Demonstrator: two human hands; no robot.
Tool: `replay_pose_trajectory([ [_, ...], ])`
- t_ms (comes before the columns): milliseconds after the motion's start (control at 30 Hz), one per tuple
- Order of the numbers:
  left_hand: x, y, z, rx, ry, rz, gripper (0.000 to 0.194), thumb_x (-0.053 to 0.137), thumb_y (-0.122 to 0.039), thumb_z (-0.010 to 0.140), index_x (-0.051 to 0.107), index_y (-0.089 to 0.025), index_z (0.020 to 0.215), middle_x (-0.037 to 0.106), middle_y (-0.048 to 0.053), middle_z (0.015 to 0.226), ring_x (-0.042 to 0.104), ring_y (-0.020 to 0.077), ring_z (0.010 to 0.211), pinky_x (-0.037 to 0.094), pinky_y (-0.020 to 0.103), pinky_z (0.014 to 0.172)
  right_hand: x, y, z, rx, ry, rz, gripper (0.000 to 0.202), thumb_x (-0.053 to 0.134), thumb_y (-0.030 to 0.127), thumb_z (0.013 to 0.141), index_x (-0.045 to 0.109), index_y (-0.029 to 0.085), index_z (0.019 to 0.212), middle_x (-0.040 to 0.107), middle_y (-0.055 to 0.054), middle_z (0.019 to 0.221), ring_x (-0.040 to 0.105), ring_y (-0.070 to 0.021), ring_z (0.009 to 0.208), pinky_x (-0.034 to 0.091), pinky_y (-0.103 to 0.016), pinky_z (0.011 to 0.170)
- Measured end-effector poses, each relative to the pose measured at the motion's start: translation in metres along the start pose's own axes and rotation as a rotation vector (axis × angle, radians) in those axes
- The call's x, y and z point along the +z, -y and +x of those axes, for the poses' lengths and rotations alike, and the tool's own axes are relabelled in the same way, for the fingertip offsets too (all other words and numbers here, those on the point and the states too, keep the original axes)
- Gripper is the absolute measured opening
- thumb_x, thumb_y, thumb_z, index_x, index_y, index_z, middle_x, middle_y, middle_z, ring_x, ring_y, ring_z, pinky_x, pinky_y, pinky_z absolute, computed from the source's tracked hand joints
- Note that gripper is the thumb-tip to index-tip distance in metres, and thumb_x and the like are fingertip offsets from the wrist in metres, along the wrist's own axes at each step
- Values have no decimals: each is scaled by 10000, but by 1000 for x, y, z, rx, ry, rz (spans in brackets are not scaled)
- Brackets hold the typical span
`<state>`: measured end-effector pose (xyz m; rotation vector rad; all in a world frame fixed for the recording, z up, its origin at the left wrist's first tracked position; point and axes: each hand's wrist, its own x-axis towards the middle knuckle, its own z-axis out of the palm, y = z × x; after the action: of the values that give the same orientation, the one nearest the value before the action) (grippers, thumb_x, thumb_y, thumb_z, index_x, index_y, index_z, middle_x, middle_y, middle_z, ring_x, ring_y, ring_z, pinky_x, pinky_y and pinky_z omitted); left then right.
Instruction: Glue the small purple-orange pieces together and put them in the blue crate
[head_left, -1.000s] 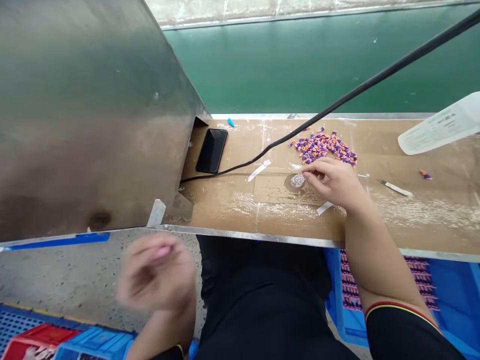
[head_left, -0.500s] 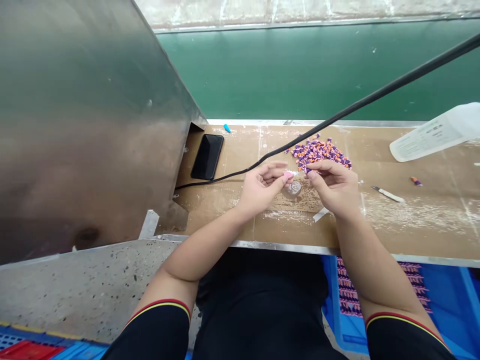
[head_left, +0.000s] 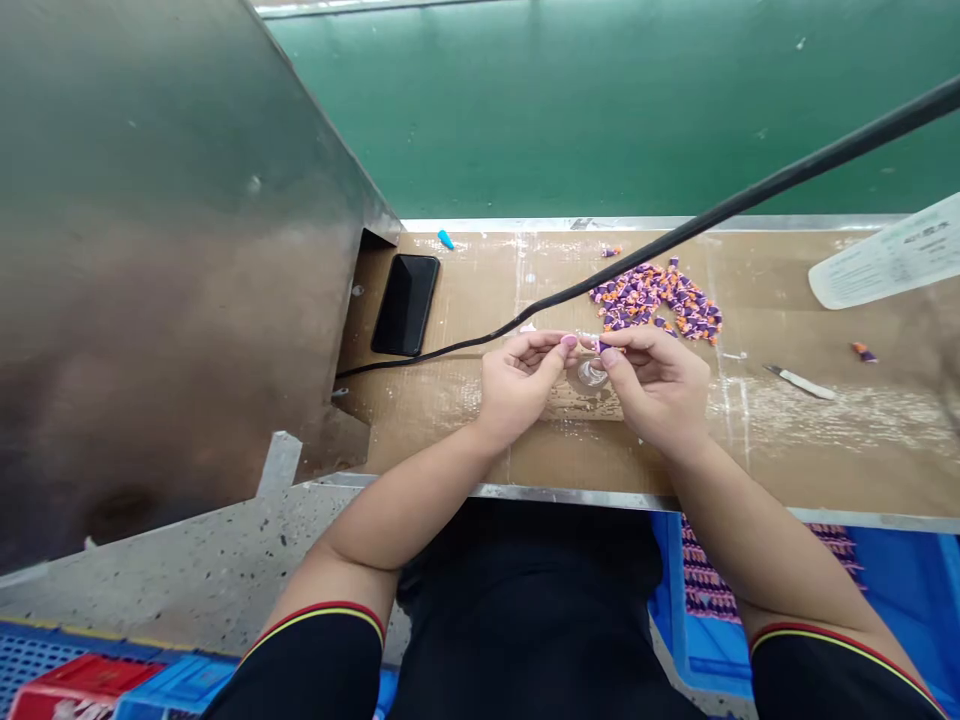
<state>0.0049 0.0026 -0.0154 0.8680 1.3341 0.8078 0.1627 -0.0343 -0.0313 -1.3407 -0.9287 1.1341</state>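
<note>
My left hand pinches a small pink piece between thumb and forefinger. Facing it, my right hand grips a small purple piece with a whitish tip pointing at the pink one. Whether the two pieces touch, I cannot tell. Below the fingertips sits a small round clear dish on the cardboard-covered bench. Just beyond my right hand lies a pile of small purple, orange and pink pieces.
A black cable crosses above the bench. Phone and blue cap lie left; a craft knife, one loose piece and a translucent bottle lie right. A metal cabinet borders the left. Below stands a blue crate.
My right hand has come closer to my left, bringing the purple piece near the pink one. The camera view has tilted down slightly.
</note>
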Motion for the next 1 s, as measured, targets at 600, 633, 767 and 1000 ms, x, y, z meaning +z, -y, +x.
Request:
replay_pose_trajectory([
  [600, 0, -1, -3, -53, -29, -149, 421, 988, -576, 733, 882, -219, 928, 837, 83, 997, 820, 173, 873, 722, 271, 887, -1, -5, 2, -300, 38, -280, 104, 751, 193, 993, 825, 230, 1055, 832, -30, 978, 794, -163, 834, 659, -299, 778],
  [633, 0, -1, -4, -40, -21, -152, 393, 987, -557, 744, 882, -226, 927, 838, 77, 995, 819, 164, 865, 720, 258, 880, -1, -4, 3, -319, 46, -282, 117, 747, 182, 997, 824, 236, 1066, 834, -28, 991, 801, -166, 856, 663, -305, 800],
  [767, -1, -2, -6, -26, 4, -123, 325, 976, -505, 784, 882, -238, 945, 837, 64, 966, 811, 145, 833, 716, 246, 864, 0, -3, 4, -388, 40, -278, 154, 751, 143, 997, 817, 247, 1089, 836, -17, 1003, 806, -162, 899, 667, -300, 840],
  [1000, -3, -6, -10, 80, 62, -42, 216, 902, -460, 890, 881, -268, 988, 841, 52, 1022, 814, 148, 893, 712, 271, 899, -2, -3, 5, -375, 34, -322, 117, 745, 194, 1012, 828, 244, 1077, 834, -27, 971, 803, -169, 846, 669, -305, 782],
])
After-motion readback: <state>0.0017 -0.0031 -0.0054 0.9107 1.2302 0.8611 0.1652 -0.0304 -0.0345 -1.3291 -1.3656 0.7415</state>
